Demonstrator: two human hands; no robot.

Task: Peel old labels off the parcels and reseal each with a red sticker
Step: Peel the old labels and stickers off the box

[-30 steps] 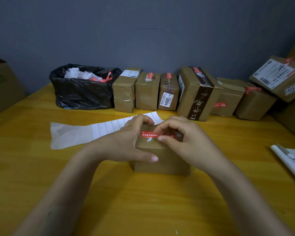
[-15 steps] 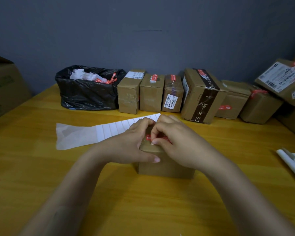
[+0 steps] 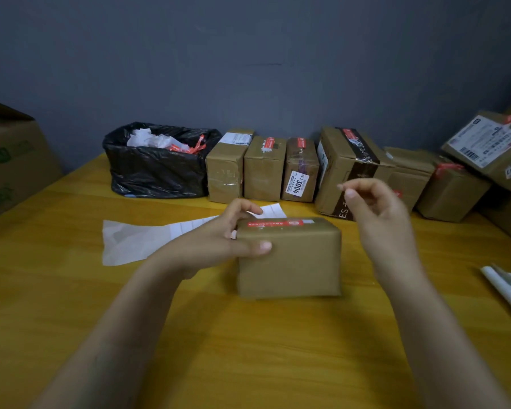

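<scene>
**On the yellow table, a parcel freshly sealed**

At the fingertips of the left hand (image 3: 219, 243) sits the small brown cardboard parcel (image 3: 289, 258): the thumb lies across its near face and the other fingers curl over its far left edge, gripping it square on the glossy yellow wooden table (image 3: 71, 305). The right hand (image 3: 378, 214) hangs in the air just right of the box, fingers loosely curled and holding nothing that I can make out. A long red sticker with pale print (image 3: 275, 223) lies flat along the parcel's top, running with its length.

To finish well, I would judge, one firm stroke along the sticker, ends included, while the left hand steadies the box; smooth card takes adhesive readily, taped patches less so.

Behind lies a white, slick strip of sticker backing paper (image 3: 136, 240). Further back, a crinkled black plastic bin bag (image 3: 157, 172) holds crumpled scraps, beside a row of brown boxes (image 3: 264, 169) against the grey wall.
</scene>
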